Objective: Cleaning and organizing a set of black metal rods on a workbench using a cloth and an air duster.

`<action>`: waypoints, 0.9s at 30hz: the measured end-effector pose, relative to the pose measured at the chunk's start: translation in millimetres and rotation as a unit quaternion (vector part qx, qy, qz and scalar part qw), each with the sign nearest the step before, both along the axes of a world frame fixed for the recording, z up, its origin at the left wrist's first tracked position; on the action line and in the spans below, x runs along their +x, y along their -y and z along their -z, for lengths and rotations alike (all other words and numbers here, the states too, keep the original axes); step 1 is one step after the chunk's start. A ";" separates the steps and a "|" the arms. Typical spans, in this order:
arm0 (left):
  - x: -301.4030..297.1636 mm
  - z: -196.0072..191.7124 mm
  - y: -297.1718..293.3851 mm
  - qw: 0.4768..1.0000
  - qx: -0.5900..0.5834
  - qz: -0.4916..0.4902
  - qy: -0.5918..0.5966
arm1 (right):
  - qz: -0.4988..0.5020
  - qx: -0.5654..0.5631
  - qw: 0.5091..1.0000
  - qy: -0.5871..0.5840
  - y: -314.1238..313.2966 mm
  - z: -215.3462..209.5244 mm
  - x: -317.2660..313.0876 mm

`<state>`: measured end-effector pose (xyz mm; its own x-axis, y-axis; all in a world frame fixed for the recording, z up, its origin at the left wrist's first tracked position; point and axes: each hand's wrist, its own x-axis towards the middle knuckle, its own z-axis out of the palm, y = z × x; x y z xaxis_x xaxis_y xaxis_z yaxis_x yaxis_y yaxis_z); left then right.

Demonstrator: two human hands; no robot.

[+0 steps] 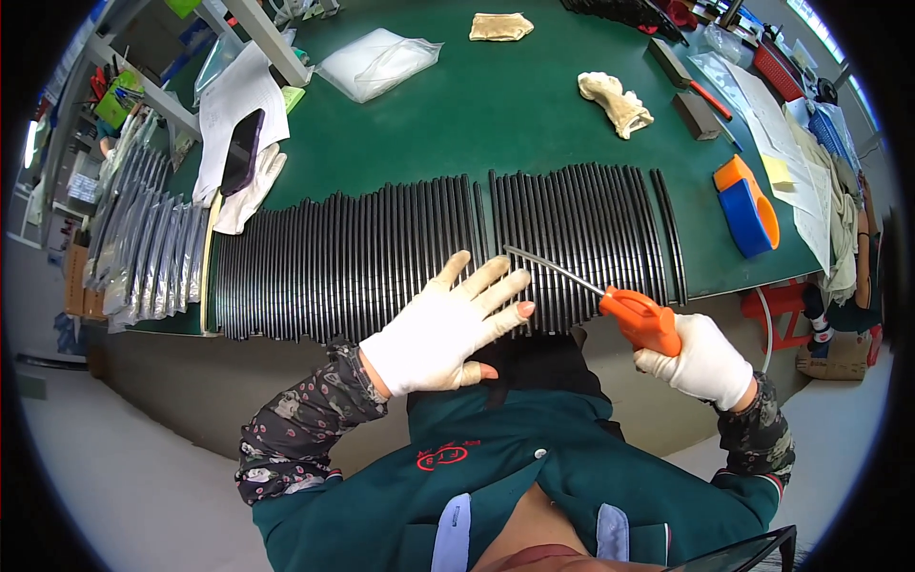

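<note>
Slim black rods (324, 262) lie side by side in a long row along the table's near edge, with a narrow gap splitting them into a left and a right group. My left hand (434, 336), in a white glove with some bare fingertips, rests over the rods near that gap, fingers spread. In my right hand (703, 362), also gloved, is an orange air blow gun (640, 319). Its long metal nozzle points left across the right group, the tip close to my left fingers. One pair of rods (669, 236) stands slightly apart at the right end.
On the green table (429, 124) are a phone (243, 153), a white glove (250, 198), a plastic bag (381, 65) and orange and blue tape rolls (746, 214). Bagged rods (157, 243) lie at the left. A red stool (777, 310) and another person's arm (865, 257) are at the right.
</note>
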<state>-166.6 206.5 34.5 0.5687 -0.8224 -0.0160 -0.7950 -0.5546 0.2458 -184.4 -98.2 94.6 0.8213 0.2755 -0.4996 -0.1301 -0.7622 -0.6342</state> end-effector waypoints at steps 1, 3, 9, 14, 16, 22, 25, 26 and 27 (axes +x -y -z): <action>0.2 0.4 1.5 1.000 0.000 0.000 0.000 | -0.003 -0.017 1.000 0.005 -1.8 -0.6 1.2; 1.6 3.3 4.3 1.000 -0.016 0.010 -0.012 | -0.006 -0.053 0.998 0.013 -3.3 -1.3 3.5; 2.7 1.6 5.4 0.999 -0.035 0.014 -0.019 | -0.002 -0.074 0.997 0.009 1.0 0.2 7.2; 3.1 0.4 5.7 0.999 -0.025 0.012 -0.019 | 0.005 -0.060 0.998 0.010 9.6 -3.9 -1.1; 3.2 0.4 5.4 0.999 -0.026 0.015 -0.019 | 0.012 -0.079 0.997 -0.007 14.2 -3.8 -2.7; 4.7 -5.9 18.1 0.999 -0.025 0.028 -0.001 | 0.048 -0.015 0.998 -0.025 39.1 7.5 -18.7; 7.2 -1.7 36.8 0.996 -0.046 0.067 -0.028 | 0.092 0.026 0.995 -0.033 48.3 9.9 -21.4; 7.8 0.3 44.2 0.997 -0.023 0.077 -0.019 | 0.126 0.058 0.989 -0.046 51.1 10.7 -21.0; 9.2 1.6 47.3 0.997 -0.021 0.078 -0.019 | 0.127 0.060 0.989 -0.045 52.5 9.7 -19.9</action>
